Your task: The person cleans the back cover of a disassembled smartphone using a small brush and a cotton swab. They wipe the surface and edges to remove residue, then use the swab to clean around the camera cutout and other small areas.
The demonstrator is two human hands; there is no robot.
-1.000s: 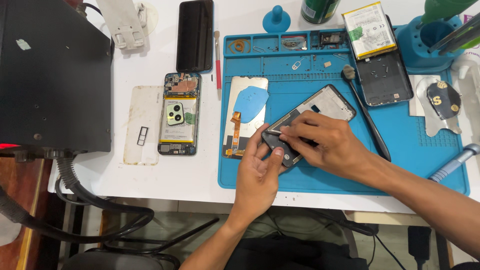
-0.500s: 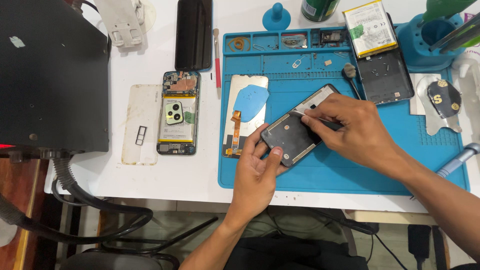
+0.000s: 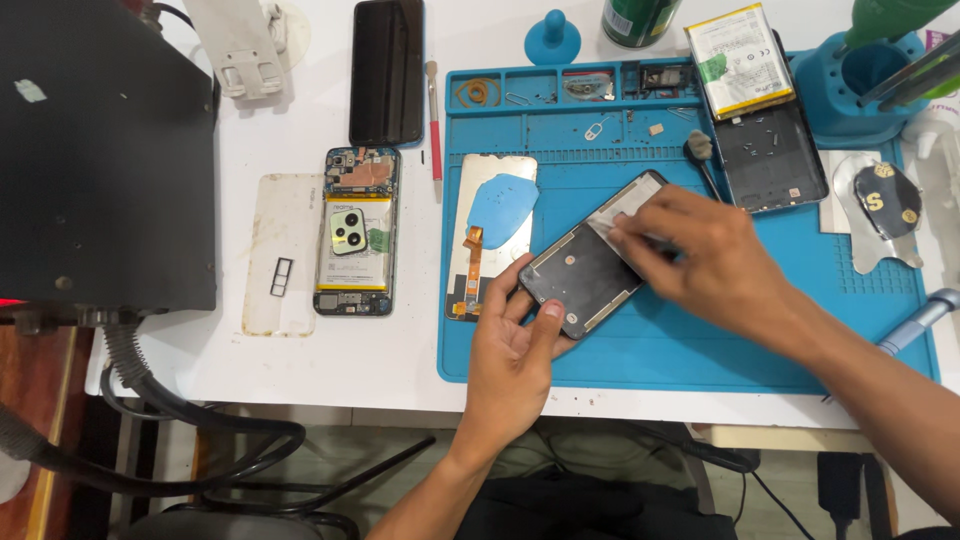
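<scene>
Head camera shows a dark phone panel (image 3: pixel 585 275) lying tilted on the blue work mat (image 3: pixel 700 350), near the mat's front left part. Left hand (image 3: pixel 510 355) grips the panel's near end, thumb and fingers closed on its edges. Right hand (image 3: pixel 705 260) rests on the far end, fingertips pinched narrow on a pale strip there. Just left on the mat lies a silver plate (image 3: pixel 490 235). Off the mat's left edge sits an opened phone (image 3: pixel 355 235), a black phone (image 3: pixel 387 70) behind it.
</scene>
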